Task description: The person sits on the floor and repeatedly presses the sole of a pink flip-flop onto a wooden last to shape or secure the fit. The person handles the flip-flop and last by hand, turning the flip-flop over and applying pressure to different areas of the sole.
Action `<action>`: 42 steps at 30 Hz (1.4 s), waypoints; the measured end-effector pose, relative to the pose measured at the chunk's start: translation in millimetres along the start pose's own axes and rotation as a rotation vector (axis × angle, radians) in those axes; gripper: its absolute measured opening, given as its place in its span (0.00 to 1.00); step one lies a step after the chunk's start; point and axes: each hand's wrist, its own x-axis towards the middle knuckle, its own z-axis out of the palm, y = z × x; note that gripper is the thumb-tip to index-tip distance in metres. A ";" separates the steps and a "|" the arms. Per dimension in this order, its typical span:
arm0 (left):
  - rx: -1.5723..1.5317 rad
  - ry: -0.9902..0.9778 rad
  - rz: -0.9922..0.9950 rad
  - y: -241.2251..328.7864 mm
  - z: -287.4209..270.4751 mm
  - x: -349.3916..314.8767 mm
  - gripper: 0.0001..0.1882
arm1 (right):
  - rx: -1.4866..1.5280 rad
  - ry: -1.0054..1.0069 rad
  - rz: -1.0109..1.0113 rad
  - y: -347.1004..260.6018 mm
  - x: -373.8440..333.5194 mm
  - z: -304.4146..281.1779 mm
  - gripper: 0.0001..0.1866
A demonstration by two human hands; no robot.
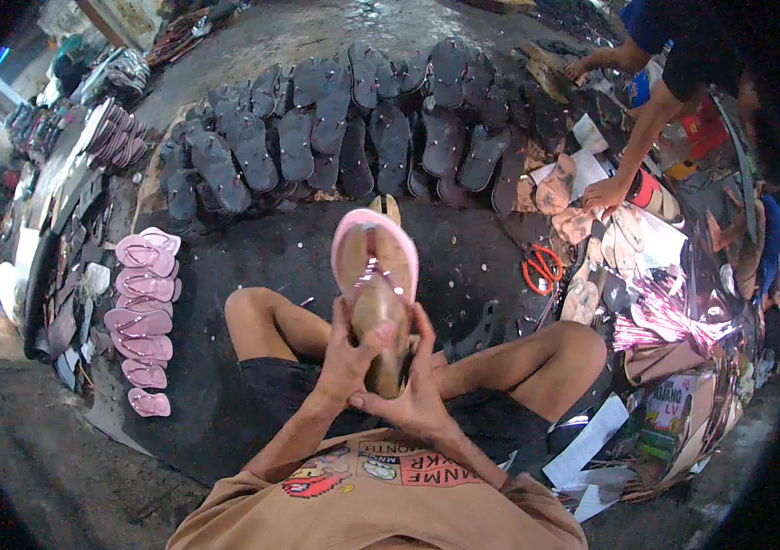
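Between my hands, above my crossed legs, is a pink flip-flop [408, 259] with its toe end pointing away from me. A brown foot-shaped last [379, 316] sits in it, under the shiny strap. My left hand [351, 359] is closed round the left side, its thumb lying over the last. From the right, my right hand [419, 390] grips the heel end, fingers along the side. The far tip of another tan foot-shaped piece [390, 207] shows just beyond the toe; the rest of it is hidden.
Many dark soles [298, 137] stand in rows ahead. Pink flip-flops [141, 316] form a column at left. At right lie orange-handled pliers [541, 270], tan foot-shaped pieces [582, 298] and pink shiny straps [674, 321]. Another person's hand [606, 194] reaches in there.
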 end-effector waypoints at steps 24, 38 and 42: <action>-0.900 -0.425 -0.231 -44.7 -24.6 14.3 0.38 | 0.147 -0.340 -0.073 -45.1 31.8 -3.5 0.73; -1.129 -0.172 -0.270 -21.8 -75.4 61.6 0.37 | 0.030 0.019 0.079 -20.8 25.7 -29.9 0.59; -1.141 -0.450 -0.273 -8.7 -33.5 33.6 0.42 | -0.666 0.120 -0.197 38.8 106.0 -88.4 0.46</action>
